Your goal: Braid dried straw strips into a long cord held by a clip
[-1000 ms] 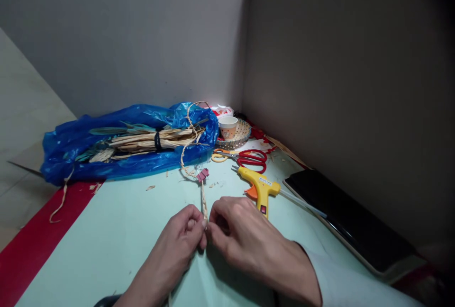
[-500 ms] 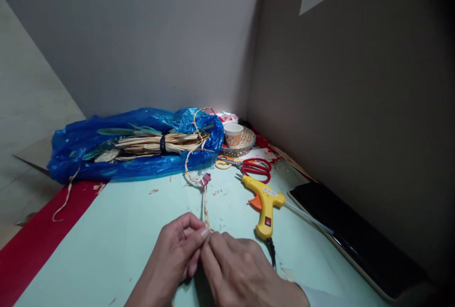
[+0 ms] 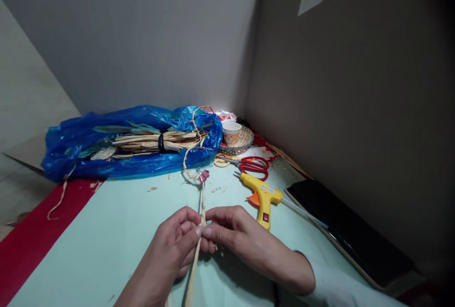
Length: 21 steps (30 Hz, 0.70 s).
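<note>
A thin braid of straw [image 3: 203, 199] runs from a dark pink binder clip [image 3: 203, 176] down to my two hands. My left hand [image 3: 177, 243] pinches the braid between thumb and forefinger from the left. From the right, my right hand [image 3: 234, 231] pinches the same spot, thumb and forefinger closed on it. Below the fingers a flat, loose straw strip [image 3: 193, 274] hangs toward the near edge. Beyond the clip, the finished part of the cord curls up over a blue plastic bag [image 3: 88, 165].
In the bag lies a tied straw bundle [image 3: 142, 142]. A yellow glue gun [image 3: 263, 198], red-handled scissors [image 3: 254, 167], and a paper cup [image 3: 232, 134] on a woven tray [image 3: 246, 139] are at the right. A black flat device [image 3: 341, 226] lies along the right wall.
My right hand has turned and shifted from over the braid to its right side, uncovering the pinch point and the loose strip beneath. The view has shifted slightly.
</note>
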Motion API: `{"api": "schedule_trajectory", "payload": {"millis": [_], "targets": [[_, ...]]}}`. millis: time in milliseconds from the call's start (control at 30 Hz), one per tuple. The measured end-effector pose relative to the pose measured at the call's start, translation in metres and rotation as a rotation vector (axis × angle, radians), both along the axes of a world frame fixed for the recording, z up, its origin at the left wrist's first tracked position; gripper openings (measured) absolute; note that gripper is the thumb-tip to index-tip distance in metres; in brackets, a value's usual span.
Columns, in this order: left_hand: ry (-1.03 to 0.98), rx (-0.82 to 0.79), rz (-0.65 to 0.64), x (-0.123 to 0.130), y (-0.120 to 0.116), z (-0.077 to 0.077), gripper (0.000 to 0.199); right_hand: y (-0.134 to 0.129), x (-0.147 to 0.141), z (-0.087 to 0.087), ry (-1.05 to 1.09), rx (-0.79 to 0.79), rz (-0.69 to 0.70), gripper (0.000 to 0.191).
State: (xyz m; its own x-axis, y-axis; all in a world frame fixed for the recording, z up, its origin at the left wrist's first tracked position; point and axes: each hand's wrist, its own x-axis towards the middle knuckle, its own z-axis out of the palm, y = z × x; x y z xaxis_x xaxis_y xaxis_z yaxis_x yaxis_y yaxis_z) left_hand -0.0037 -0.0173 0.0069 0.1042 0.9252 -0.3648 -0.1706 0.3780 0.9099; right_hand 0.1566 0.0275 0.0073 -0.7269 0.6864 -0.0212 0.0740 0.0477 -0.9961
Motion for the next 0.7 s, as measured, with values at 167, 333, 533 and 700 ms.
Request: {"api": "schedule_trajectory", "payload": {"millis": [167,333,533,700], "targets": [[0.068,0.065,-0.023,0.001,0.001,-0.011,0.025,0.0,-0.003,-0.003,-0.179,0.045,-0.12,0.018],[0.272,0.137,0.014,0.007,-0.007,-0.009,0.021,-0.001,-0.003,-0.003,-0.291,0.078,-0.195,0.015],[0.714,0.215,-0.108,0.0,-0.008,0.012,0.028,-0.004,-0.004,0.004,-0.299,0.187,-0.261,0.015],[0.634,0.188,-0.05,0.005,-0.012,0.015,0.031,-0.009,-0.004,0.007,-0.281,0.271,-0.295,0.015]]}}
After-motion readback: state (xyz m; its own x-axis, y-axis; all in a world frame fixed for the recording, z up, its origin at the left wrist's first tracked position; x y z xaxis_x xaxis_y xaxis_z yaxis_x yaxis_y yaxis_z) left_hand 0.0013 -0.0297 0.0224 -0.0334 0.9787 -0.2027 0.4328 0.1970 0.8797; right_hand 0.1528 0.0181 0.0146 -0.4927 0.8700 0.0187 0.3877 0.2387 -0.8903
